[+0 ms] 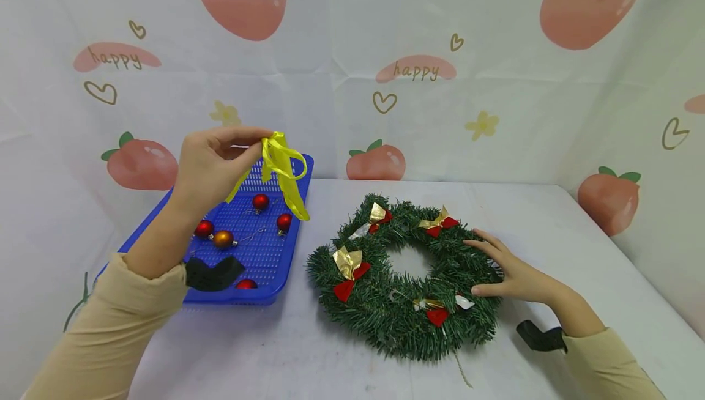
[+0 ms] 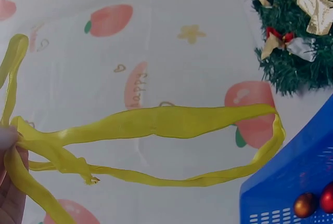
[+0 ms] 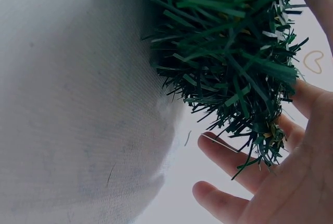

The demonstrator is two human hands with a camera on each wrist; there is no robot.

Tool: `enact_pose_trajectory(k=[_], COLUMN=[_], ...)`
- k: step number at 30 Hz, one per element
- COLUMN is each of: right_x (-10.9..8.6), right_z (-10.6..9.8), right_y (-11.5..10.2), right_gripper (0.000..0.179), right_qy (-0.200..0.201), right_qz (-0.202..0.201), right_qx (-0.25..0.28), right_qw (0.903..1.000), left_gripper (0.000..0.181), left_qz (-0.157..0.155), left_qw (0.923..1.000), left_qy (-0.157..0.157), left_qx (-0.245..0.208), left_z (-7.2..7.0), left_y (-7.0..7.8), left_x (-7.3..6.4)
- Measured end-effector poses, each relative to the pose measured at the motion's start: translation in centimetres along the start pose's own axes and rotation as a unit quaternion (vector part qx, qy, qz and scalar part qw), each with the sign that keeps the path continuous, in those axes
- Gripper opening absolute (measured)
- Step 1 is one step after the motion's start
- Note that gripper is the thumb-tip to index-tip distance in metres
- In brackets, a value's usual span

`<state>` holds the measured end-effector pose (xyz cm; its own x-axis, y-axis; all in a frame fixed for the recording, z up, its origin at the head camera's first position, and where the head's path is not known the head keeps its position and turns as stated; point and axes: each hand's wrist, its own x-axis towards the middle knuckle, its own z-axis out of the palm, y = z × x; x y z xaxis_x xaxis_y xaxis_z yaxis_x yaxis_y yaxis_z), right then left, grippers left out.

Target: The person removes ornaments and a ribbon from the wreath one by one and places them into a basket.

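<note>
Above the basket, my left hand (image 1: 212,164) pinches a bright yellow ribbon (image 1: 283,170) between thumb and fingers. Its loops and tails dangle, and the left wrist view shows one long loop of the ribbon (image 2: 171,121) stretching to the right. On the table lies a green wreath (image 1: 363,320) decorated with gold, red and silver bows. My right hand (image 1: 514,274) is at the wreath's right side, its fingers spread and touching the greenery. Seen from the right wrist, the fingers (image 3: 229,164) lie relaxed along the edge of the wreath (image 3: 229,68).
A blue plastic basket (image 1: 283,265) stands on the left with several red baubles and an orange-gold bauble (image 1: 223,239) in it. Behind the table (image 1: 551,216) hangs a white cloth (image 1: 330,33) printed with fruit. A thin cord (image 1: 461,368) trails from the wreath's front.
</note>
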<state>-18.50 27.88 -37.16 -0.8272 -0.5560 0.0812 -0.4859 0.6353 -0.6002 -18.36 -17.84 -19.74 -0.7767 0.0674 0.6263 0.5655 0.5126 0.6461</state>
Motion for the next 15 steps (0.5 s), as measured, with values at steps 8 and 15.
enact_pose_trajectory(k=[8, 15], right_x=[0.0, 0.0], right_z=[0.0, 0.1], right_y=[0.2, 0.2], right_gripper=[0.08, 0.081], right_qy=[0.001, 0.002], right_qz=[0.002, 0.002], right_qx=[-0.003, -0.002], right_qw=[1.0, 1.0], left_gripper=[0.023, 0.024], left_qz=[-0.028, -0.036], left_qw=[0.9993, 0.9981], left_qy=[0.026, 0.049], left_qx=[-0.001, 0.008], left_z=[-0.8, -1.5], left_y=[-0.5, -1.1], left_x=[0.2, 0.3])
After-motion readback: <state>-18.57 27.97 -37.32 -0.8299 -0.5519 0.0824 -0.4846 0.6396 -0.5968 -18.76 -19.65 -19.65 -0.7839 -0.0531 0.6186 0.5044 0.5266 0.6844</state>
